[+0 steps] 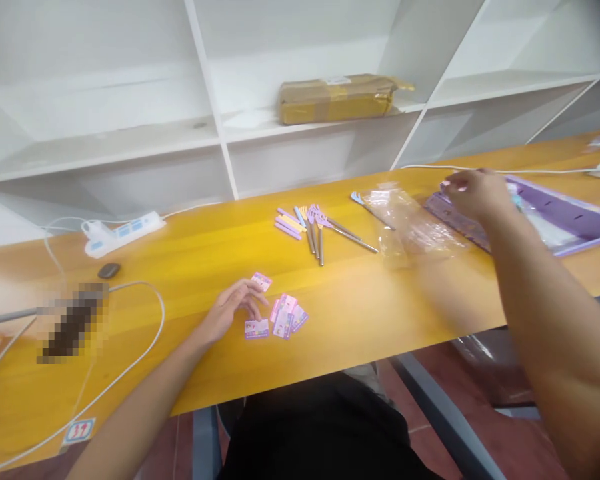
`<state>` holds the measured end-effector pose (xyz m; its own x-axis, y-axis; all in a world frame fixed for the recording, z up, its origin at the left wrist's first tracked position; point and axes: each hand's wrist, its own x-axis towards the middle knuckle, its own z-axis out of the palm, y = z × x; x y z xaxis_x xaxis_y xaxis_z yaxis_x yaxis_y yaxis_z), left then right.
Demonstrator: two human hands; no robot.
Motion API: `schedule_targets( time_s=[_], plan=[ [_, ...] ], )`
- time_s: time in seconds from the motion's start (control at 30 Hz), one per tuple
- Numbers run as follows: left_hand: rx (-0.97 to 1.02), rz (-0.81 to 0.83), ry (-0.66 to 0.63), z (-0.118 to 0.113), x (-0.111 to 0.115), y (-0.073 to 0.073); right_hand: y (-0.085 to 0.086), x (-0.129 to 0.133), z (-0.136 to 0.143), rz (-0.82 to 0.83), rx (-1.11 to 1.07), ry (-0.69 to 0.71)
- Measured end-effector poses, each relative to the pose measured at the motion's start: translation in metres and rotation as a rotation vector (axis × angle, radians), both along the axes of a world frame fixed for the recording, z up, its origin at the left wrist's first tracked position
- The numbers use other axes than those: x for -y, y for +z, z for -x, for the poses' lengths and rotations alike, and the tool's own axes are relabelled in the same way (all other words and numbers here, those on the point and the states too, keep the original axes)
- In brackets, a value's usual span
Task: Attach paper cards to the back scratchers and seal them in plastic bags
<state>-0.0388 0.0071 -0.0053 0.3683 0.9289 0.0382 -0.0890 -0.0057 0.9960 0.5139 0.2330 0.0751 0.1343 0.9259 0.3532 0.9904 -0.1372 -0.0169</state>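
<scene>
My left hand (236,305) rests on the wooden table with its fingers spread. Its fingertips reach a small printed card (257,329), and a pink card (261,282) lies at its far side. Just to the right is an overlapping pile of pink and purple cards (285,316). Over the near-left end of a purple tray (575,212), my right hand (480,192) is closed in a pinch; a small pinkish bit shows at its fingertips, too blurred to name. Several metal-handled sticks with pastel hand-shaped ends (320,230) lie mid-table beside short pastel tubes (289,225).
Clear plastic bags (405,223) lie left of the tray, with a blue-ended stick (373,210) against them. A white power strip (125,233), a dark mouse-like object (109,271) and white cables occupy the left side. A taped cardboard box (337,100) sits on the shelf.
</scene>
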Motion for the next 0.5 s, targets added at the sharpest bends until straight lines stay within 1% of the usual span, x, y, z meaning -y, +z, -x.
schedule_targets(
  time_s=[0.07, 0.13, 0.17, 0.23, 0.3, 0.4, 0.47, 0.5],
  plan=[
    [0.008, -0.008, 0.018, 0.000, 0.001, 0.002, 0.006, 0.005, 0.040, 0.016, -0.206, 0.070],
    [0.009, -0.008, 0.031, 0.000, 0.001, 0.003, 0.005, 0.013, 0.079, 0.070, -0.288, 0.163],
    [0.007, -0.006, 0.036, 0.000, 0.001, 0.003, 0.001, 0.016, 0.097, 0.124, -0.279, 0.222],
    [0.002, -0.003, 0.041, 0.000, 0.001, 0.003, -0.011, 0.023, 0.128, 0.245, -0.240, 0.318],
    [-0.005, -0.002, 0.044, 0.000, 0.001, 0.003, -0.028, 0.027, 0.153, 0.339, -0.163, 0.359],
    [-0.017, 0.000, 0.028, -0.002, 0.001, 0.003, -0.051, 0.031, 0.182, 0.428, 0.029, 0.319],
    [-0.025, 0.003, 0.013, -0.003, 0.002, 0.004, -0.059, 0.032, 0.194, 0.448, 0.098, 0.282],
    [-0.029, 0.004, 0.010, -0.003, 0.002, 0.005, -0.060, 0.032, 0.198, 0.450, 0.107, 0.271]
  ],
)
